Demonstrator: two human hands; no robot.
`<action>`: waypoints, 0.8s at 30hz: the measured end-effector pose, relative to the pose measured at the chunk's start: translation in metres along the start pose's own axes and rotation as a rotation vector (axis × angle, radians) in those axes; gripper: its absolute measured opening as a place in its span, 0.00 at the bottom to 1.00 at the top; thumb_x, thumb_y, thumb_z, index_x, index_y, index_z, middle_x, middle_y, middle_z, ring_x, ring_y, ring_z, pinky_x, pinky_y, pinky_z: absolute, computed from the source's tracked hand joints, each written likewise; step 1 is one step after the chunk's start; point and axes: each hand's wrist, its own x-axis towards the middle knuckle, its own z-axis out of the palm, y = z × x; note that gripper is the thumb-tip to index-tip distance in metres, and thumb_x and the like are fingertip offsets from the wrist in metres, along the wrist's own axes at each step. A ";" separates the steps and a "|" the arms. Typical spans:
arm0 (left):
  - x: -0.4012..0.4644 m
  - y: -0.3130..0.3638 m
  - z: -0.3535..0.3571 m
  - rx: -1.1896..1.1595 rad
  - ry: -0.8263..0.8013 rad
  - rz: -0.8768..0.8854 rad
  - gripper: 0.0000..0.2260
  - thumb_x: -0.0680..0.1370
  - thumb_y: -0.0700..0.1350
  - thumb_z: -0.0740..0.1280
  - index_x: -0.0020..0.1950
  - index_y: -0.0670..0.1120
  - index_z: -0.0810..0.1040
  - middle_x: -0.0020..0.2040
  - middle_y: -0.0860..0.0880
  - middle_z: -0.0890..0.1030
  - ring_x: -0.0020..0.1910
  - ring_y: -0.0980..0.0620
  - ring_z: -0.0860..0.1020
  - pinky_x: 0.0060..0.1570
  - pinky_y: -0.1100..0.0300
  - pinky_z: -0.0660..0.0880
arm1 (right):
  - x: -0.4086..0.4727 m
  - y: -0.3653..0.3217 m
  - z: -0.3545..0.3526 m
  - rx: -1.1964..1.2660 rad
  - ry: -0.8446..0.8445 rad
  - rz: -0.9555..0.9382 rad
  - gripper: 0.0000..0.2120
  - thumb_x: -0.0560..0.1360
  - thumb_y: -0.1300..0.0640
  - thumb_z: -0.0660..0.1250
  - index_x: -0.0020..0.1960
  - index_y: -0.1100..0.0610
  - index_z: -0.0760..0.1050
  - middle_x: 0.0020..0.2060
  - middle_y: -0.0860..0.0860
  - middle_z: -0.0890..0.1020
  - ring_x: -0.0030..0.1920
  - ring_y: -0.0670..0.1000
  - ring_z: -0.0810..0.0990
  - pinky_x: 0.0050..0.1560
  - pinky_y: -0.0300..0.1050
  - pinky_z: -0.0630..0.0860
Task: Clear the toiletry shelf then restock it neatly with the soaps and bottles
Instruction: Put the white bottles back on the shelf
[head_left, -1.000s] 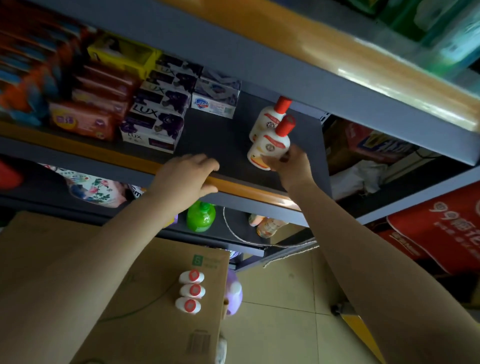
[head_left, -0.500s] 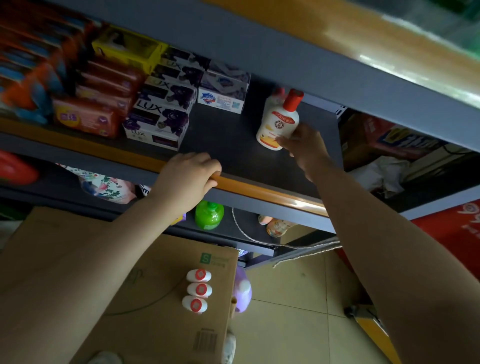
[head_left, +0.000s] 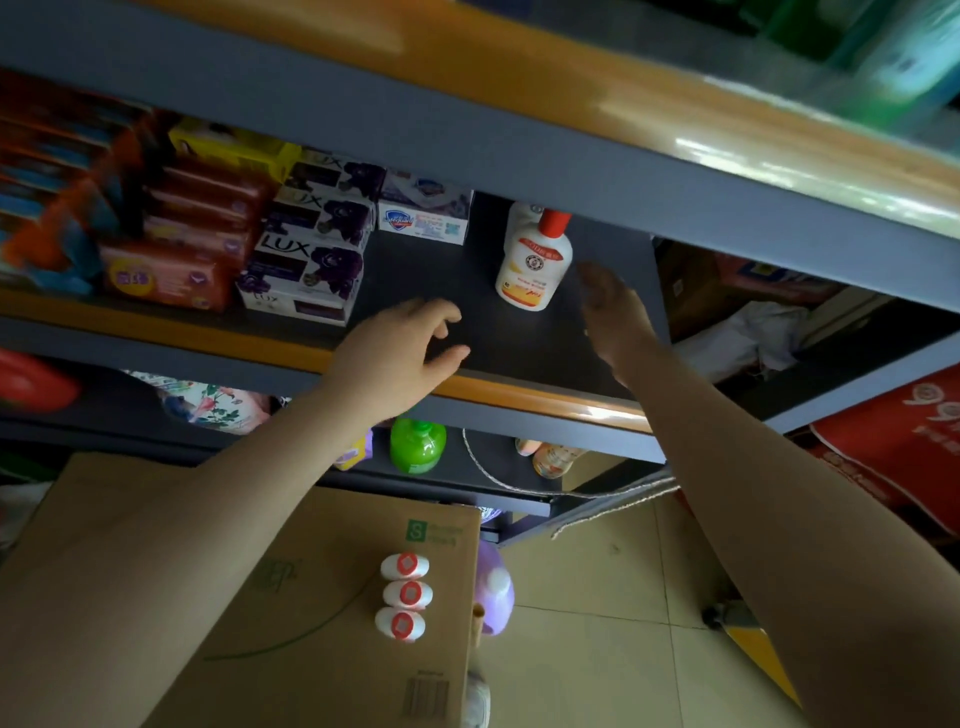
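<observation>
seeing both hands free from my feed: right hand with fingers loose just beside the white red-capped bottle upright on the shelf, left hand relaxed over its front edge, three more bottles on the cardboard box below.

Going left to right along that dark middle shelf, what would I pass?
Red soap packs → purple LUX boxes → white Safeguard box → white bottle with red cap → right hand.
</observation>
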 end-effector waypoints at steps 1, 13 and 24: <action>0.014 0.003 0.002 -0.053 -0.019 -0.049 0.19 0.76 0.50 0.66 0.64 0.46 0.71 0.56 0.49 0.78 0.51 0.51 0.77 0.47 0.57 0.73 | 0.006 0.002 0.000 0.020 -0.013 -0.025 0.23 0.79 0.67 0.54 0.72 0.51 0.64 0.68 0.54 0.70 0.63 0.58 0.73 0.62 0.51 0.73; 0.111 0.025 0.046 -0.610 -0.012 -0.175 0.22 0.71 0.42 0.72 0.64 0.49 0.71 0.59 0.50 0.78 0.58 0.52 0.76 0.61 0.47 0.72 | 0.075 0.011 0.019 0.217 0.065 -0.126 0.18 0.77 0.64 0.56 0.64 0.51 0.71 0.57 0.53 0.79 0.50 0.53 0.77 0.40 0.42 0.74; 0.096 -0.008 0.014 -0.517 -0.066 -0.149 0.17 0.72 0.42 0.71 0.59 0.52 0.74 0.58 0.53 0.79 0.58 0.54 0.76 0.60 0.53 0.72 | 0.104 -0.031 0.030 0.166 0.072 0.049 0.24 0.74 0.47 0.64 0.64 0.63 0.70 0.58 0.58 0.77 0.57 0.56 0.77 0.46 0.41 0.69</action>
